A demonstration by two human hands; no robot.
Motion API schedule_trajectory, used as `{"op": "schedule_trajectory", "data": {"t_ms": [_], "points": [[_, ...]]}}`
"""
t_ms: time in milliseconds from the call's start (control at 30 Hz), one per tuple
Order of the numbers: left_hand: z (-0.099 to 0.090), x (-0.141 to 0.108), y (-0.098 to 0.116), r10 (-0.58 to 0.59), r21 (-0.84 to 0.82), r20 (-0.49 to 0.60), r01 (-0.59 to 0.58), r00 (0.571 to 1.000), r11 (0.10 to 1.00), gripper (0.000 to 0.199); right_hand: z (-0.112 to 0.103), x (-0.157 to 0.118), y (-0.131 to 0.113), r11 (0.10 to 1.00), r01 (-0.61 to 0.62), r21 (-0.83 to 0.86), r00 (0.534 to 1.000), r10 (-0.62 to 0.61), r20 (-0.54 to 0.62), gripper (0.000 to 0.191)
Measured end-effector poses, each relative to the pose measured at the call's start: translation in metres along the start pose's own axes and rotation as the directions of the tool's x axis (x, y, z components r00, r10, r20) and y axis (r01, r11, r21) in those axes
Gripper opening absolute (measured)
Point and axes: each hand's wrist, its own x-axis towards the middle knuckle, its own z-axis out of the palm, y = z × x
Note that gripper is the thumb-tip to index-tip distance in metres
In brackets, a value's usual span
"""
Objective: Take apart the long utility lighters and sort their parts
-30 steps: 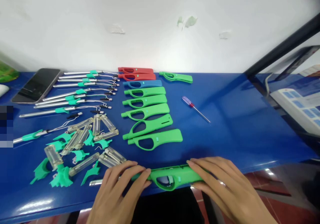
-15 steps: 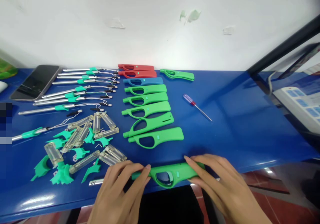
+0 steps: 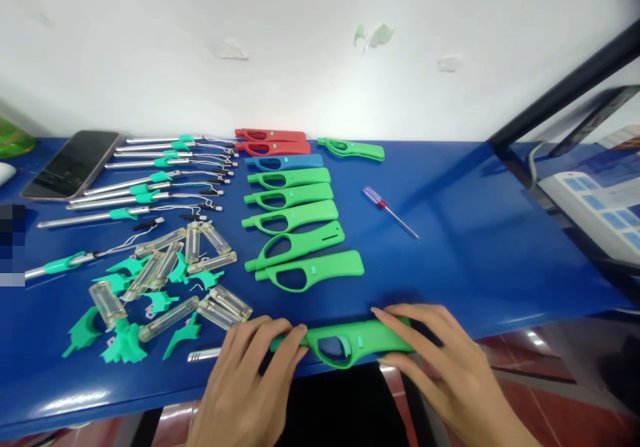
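A green stick lighter (image 3: 373, 340) lies level at the table's front edge, with a turquoise trigger inside its loop. My left hand (image 3: 250, 367) is closed round its front end, fingers over the neck. A slotted metal tube tip (image 3: 204, 354) pokes out left of that hand. At the rear end of the handle, my right hand (image 3: 440, 354) has its fingers on top and its thumb along the lower edge. Just beyond it rests a green handle shell (image 3: 325, 268), with several more green shells (image 3: 305, 216) in a column behind.
A blue shell (image 3: 300, 162) and two red shells (image 3: 285, 148) end the column. Lighter tubes with wires (image 3: 95, 216), clear fuel tanks (image 3: 170, 319) and turquoise triggers (image 3: 125, 347) lie left. A phone (image 3: 73, 164) sits back left, a screwdriver (image 3: 390, 212) right of the shells.
The lighter and both hands have shifted slightly right. My right thumb has moved a little away from the handle's lower edge. The other parts lie as before.
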Motion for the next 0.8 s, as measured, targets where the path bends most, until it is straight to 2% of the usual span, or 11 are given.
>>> {"op": "schedule_trajectory", "data": {"t_ms": [300,600,800], "points": [[-0.0009,0.0042,0.0008,-0.022,-0.065,-0.001,0.022,1.0,0.998,0.032,-0.0033,0.0034,-0.0044,1.0,0.007,-0.018,0.998,-0.008,-0.066,0.033],[-0.002,0.0068,-0.0004,-0.049,-0.041,0.0,0.049,0.999,0.998,0.03,-0.0052,0.0005,-0.0046,1.0,0.002,-0.024,0.998,-0.003,-0.056,0.036],[-0.001,0.004,-0.0043,0.0,-0.007,0.028,0.001,1.0,1.0,0.032,-0.0055,0.0013,-0.0063,1.0,0.008,-0.026,0.997,-0.01,-0.081,0.036]]}}
